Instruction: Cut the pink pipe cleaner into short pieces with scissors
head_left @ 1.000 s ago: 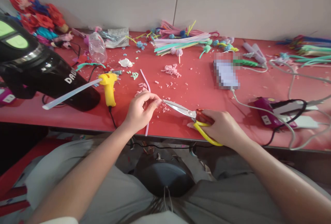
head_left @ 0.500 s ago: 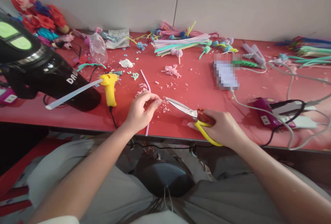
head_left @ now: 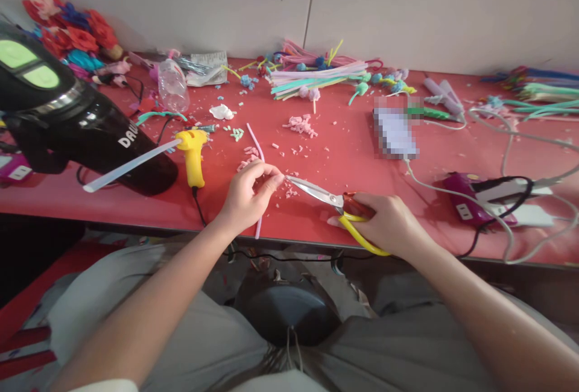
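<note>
My left hand [head_left: 248, 198] is closed in a pinch, thumb against forefinger; whatever sits between the tips is too small to make out. A lilac pipe cleaner [head_left: 256, 140] passes behind that hand, its lower end showing near the table edge. In my right hand [head_left: 389, 223] is a pair of scissors [head_left: 332, 200] with yellow and red-brown handles. The blades look nearly closed, and their tips reach the left fingertips. Small pink clippings [head_left: 289, 190] are scattered under the blade tips, and a larger heap of pink pieces [head_left: 301, 125] lies farther back.
A yellow glue gun [head_left: 194, 160] with a long glue stick stands left, beside a black bottle [head_left: 108, 132]. Bundled pipe cleaners [head_left: 319, 80] lie along the wall. To the right are a pixelated device [head_left: 394, 131], a purple power strip [head_left: 468, 199] and looping cables.
The scissors have shifted slightly left, bringing their tips up to my left fingertips, and the blades appear a little more closed. My left hand keeps its pinch almost in place.
</note>
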### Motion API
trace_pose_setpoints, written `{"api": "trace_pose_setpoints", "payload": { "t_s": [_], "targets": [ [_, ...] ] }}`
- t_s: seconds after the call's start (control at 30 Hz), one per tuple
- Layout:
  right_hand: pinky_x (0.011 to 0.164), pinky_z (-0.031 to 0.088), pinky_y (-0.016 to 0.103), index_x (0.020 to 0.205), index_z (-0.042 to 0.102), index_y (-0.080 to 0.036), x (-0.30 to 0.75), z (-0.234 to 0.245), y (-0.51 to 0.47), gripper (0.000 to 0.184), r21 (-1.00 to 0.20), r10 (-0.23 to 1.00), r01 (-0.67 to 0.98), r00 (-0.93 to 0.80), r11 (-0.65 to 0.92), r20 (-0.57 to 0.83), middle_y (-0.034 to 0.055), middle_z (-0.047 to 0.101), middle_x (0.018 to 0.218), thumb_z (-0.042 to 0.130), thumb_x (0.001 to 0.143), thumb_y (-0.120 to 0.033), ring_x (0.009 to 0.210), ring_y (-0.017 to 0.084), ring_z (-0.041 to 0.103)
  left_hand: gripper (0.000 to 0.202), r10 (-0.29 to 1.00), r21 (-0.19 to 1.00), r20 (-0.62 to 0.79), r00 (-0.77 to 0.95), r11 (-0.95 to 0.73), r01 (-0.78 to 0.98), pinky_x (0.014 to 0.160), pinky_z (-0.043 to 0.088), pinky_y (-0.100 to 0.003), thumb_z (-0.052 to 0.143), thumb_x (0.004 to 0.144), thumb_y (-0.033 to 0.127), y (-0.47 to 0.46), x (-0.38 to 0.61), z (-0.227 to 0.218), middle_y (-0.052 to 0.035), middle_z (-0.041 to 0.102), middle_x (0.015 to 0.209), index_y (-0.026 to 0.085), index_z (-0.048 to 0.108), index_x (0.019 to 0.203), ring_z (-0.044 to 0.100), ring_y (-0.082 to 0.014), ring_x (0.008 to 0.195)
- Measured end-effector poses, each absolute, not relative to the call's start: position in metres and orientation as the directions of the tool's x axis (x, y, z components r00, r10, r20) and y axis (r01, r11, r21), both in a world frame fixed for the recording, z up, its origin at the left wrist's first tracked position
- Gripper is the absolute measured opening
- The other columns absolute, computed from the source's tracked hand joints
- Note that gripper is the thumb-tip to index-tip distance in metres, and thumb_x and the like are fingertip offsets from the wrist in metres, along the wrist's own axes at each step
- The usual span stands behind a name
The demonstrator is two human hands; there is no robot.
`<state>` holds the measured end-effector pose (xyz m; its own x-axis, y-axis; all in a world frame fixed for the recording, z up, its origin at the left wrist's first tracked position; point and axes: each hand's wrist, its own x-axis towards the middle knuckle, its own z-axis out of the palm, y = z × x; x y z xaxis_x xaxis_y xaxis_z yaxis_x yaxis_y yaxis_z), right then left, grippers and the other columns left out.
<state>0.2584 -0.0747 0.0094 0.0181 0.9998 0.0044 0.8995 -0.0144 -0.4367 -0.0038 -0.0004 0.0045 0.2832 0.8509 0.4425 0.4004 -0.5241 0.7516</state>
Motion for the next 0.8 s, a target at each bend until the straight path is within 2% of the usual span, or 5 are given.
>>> {"api": "trace_pose_setpoints", "payload": {
  "t_s": [0.27, 0.47, 0.8],
  "targets": [
    [0.046, 0.024, 0.024, 0.058, 0.037, -0.022, 0.2583, 0.0108, -0.0772, 0.063, -0.458, 0.999, 0.889, 0.038, -0.031, 0.006, -0.0053, 0.031, 0.052, 0.063, 0.066, -0.079, 0.053, 0.011, 0.023, 0.021, 0.855, 0.749, 0.425, 0.297, -0.516, 0.415, 0.065, 0.042, -0.028, 0.058, 0.093, 0.036, -0.0004, -0.0044, 0.0058, -0.0023, 0.061, 0.080, 0.018, 0.061, 0.082, 0.054, -0.0135, 0.071],
    [0.046, 0.025, 0.024, 0.059, 0.036, -0.023, 0.2571, 0.0125, -0.0785, 0.062, -0.444, 1.000, 0.896, 0.016, -0.015, 0.000, -0.0053, 0.031, 0.052, 0.062, 0.066, -0.079, 0.052, 0.011, 0.022, 0.021, 0.824, 0.710, 0.454, 0.339, -0.565, 0.420, 0.065, 0.042, -0.029, 0.055, 0.095, 0.033, -0.0004, -0.0051, 0.0080, -0.0021, 0.059, 0.077, 0.019, 0.058, 0.080, 0.052, -0.0136, 0.069],
    [0.045, 0.024, 0.024, 0.057, 0.037, -0.022, 0.2561, 0.0123, -0.0760, 0.065, -0.423, 1.000, 0.906, 0.021, -0.016, 0.007, -0.0050, 0.032, 0.051, 0.060, 0.065, -0.083, 0.051, 0.010, 0.023, 0.021, 0.822, 0.713, 0.459, 0.337, -0.567, 0.412, 0.065, 0.043, -0.028, 0.055, 0.095, 0.033, -0.0008, -0.0042, 0.0082, -0.0022, 0.060, 0.078, 0.019, 0.058, 0.080, 0.052, -0.0136, 0.069]
  ]
}}
